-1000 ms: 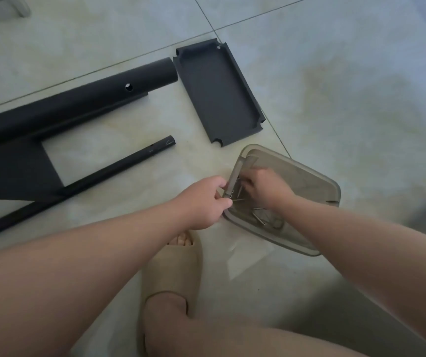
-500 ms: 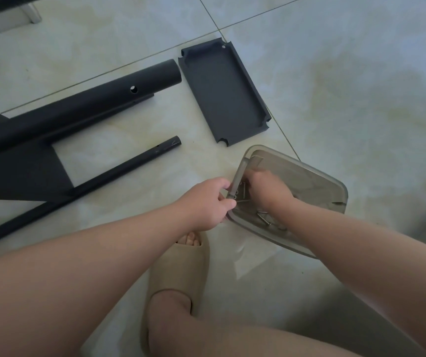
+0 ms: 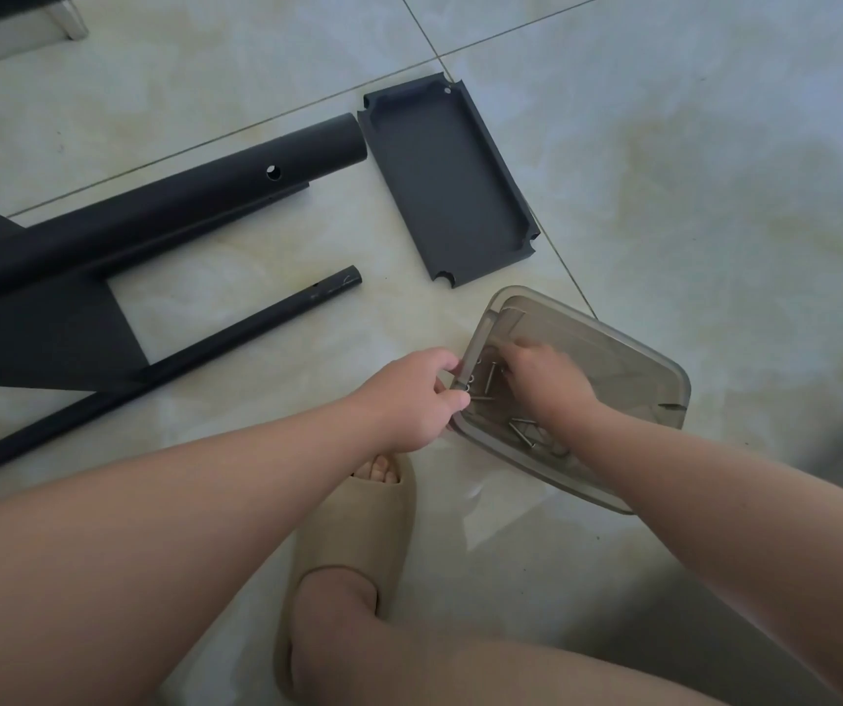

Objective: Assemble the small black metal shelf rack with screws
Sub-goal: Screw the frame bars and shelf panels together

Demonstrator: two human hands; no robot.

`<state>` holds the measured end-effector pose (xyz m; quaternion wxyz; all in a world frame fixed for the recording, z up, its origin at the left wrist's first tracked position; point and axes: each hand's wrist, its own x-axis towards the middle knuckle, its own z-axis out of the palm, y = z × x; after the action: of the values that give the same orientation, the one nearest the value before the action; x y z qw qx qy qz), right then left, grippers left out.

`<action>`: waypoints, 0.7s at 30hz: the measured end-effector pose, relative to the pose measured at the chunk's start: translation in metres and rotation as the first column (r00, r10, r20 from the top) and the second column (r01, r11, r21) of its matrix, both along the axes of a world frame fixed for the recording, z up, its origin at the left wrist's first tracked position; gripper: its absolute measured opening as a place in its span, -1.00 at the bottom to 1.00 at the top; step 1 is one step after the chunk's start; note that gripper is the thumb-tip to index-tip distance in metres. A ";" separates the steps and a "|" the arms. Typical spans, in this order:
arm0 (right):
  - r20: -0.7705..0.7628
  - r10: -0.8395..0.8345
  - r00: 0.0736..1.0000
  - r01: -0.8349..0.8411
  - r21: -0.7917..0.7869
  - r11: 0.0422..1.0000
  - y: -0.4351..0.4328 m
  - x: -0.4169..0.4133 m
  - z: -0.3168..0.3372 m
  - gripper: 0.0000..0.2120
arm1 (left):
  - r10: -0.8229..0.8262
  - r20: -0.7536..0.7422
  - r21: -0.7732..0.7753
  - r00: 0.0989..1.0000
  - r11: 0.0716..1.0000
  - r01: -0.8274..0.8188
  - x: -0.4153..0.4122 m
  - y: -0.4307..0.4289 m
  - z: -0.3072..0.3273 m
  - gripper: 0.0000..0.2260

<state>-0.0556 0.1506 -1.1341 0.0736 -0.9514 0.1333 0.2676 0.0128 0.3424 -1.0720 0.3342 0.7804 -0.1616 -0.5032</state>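
Note:
A translucent grey plastic box (image 3: 628, 359) lies on the tiled floor and holds several loose metal screws (image 3: 524, 430). My left hand (image 3: 417, 397) grips the box's left rim. My right hand (image 3: 544, 377) reaches inside with its fingers curled down among the screws; whether it pinches one is hidden. A small black metal shelf tray (image 3: 447, 188) lies open side up beyond the box. To the left lie a thick black tube (image 3: 165, 206) with a hole in it and a thin black rod (image 3: 165, 366).
A flat black panel (image 3: 27, 343) lies at the far left under the tubes. My foot in a beige slipper (image 3: 353, 542) stands just below the hands, with my knee at the bottom edge. A furniture leg (image 3: 70, 15) shows at the top left.
The view has shifted slightly, so everything sits a little lower and to the right. My right hand's fingers have moved a bit further up among the screws. The left hand keeps its hold on the rim.

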 end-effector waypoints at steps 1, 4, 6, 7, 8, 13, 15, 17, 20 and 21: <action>-0.005 -0.002 1.000 0.002 -0.002 1.000 0.001 0.001 0.001 -0.74 | -0.002 0.003 0.002 1.000 1.000 0.002 0.000 0.000 0.000 -0.62; 0.004 -0.021 1.000 0.021 0.003 1.000 0.004 0.001 0.006 -0.75 | -0.009 0.006 0.016 1.000 1.000 0.009 0.000 0.000 0.000 -0.62; 0.044 -0.052 0.998 0.050 0.030 0.998 0.005 -0.001 0.013 -0.82 | -0.013 0.013 0.030 1.000 0.999 0.012 0.000 -0.001 0.002 -0.62; 0.067 -0.085 0.994 0.081 0.066 0.995 0.005 -0.004 0.018 -0.87 | -0.018 0.022 0.040 1.000 0.999 0.017 -0.001 -0.001 0.003 -0.62; 0.088 -0.130 0.988 0.121 0.109 0.987 0.004 -0.006 0.025 -0.91 | -0.032 0.043 0.056 0.999 0.998 0.030 -0.001 -0.001 0.006 -0.62; 0.223 -0.257 0.940 0.184 0.303 0.935 0.002 -0.013 0.076 -0.83 | -0.142 0.120 0.184 0.983 0.976 0.119 0.006 0.007 0.028 -0.54; 0.284 -0.298 0.911 0.191 0.347 0.918 0.006 -0.010 0.103 -0.86 | -0.175 0.123 0.217 0.977 0.965 0.145 0.014 0.016 0.048 -0.59; 0.341 -0.327 0.881 0.182 0.393 0.901 0.014 -0.002 0.134 -0.93 | -0.220 0.131 0.208 0.967 0.959 0.190 0.027 0.025 0.073 -0.72; 0.419 -0.357 0.835 0.138 0.468 0.873 0.037 0.020 0.187 -0.90 | -0.192 0.043 0.144 0.980 0.972 0.184 0.053 0.044 0.120 -0.88; 0.443 -0.369 0.817 0.123 0.491 0.863 0.047 0.029 0.206 -0.88 | -0.148 -0.020 0.121 0.989 0.981 0.149 0.062 0.053 0.137 -0.90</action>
<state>-0.0267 0.1978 -0.9286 0.3550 -0.9193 0.1695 0.0094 0.0748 0.3958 -0.9351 0.2484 0.7822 -0.1864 -0.5401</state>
